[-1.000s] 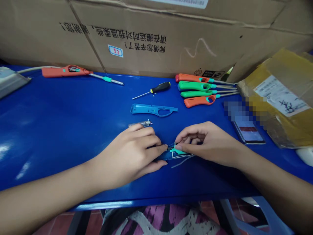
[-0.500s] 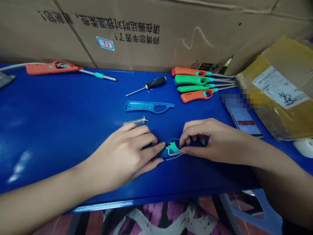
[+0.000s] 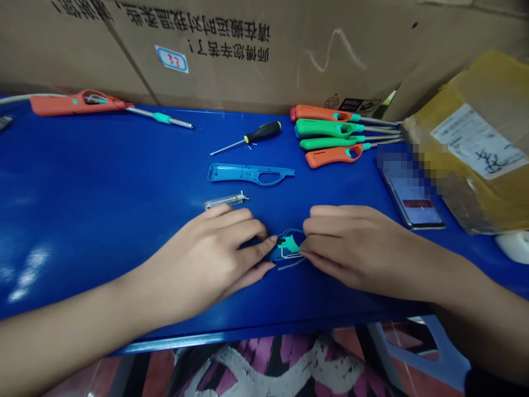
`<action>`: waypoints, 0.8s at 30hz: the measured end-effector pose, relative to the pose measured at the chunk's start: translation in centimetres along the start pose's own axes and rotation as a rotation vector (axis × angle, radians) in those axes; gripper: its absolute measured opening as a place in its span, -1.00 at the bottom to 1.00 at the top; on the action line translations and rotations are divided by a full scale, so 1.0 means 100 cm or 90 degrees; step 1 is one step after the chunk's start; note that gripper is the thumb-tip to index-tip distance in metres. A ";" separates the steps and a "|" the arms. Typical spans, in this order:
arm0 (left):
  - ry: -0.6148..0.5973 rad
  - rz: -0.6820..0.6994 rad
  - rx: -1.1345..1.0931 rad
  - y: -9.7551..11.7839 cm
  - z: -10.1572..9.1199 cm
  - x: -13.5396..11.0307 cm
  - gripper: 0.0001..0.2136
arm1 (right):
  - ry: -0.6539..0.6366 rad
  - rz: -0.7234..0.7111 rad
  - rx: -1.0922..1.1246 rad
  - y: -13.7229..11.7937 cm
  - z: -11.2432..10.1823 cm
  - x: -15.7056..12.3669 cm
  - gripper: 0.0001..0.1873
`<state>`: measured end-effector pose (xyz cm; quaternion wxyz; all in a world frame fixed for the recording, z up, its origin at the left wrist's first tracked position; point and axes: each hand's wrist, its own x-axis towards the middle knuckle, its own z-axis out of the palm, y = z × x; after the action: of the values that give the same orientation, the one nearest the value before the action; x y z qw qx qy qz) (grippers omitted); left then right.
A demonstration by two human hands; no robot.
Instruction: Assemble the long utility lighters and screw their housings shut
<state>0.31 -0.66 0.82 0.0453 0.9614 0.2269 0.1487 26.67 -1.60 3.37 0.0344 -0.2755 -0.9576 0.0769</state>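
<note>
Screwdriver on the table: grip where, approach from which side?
By its black handle, probably from above with the right hand. The handle is the screwdriver's thick end and lies to the right; the thin blade points left, slightly toward the person. The cardboard box stands behind, so the far side looks tighter.

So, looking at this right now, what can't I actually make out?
All in the head view:
Ends of the blue casing: covered by the left hand and right hand.
What, if anything, the right hand pinches beside the green piece: hidden by its own fingers.
Upper screen of the phone: masked by pixelation.
Grey object: cut off by the left edge.
White object: cut off by the right edge.
Fine print on the parcel label: too small.
</note>
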 end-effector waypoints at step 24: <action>0.005 0.000 -0.002 0.002 0.002 0.001 -0.75 | -0.095 0.348 0.457 0.014 0.004 0.015 -0.81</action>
<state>0.53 -0.85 0.71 0.0458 0.9608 0.2266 0.1530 26.10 0.35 2.74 0.0371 -0.4823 -0.7624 0.4299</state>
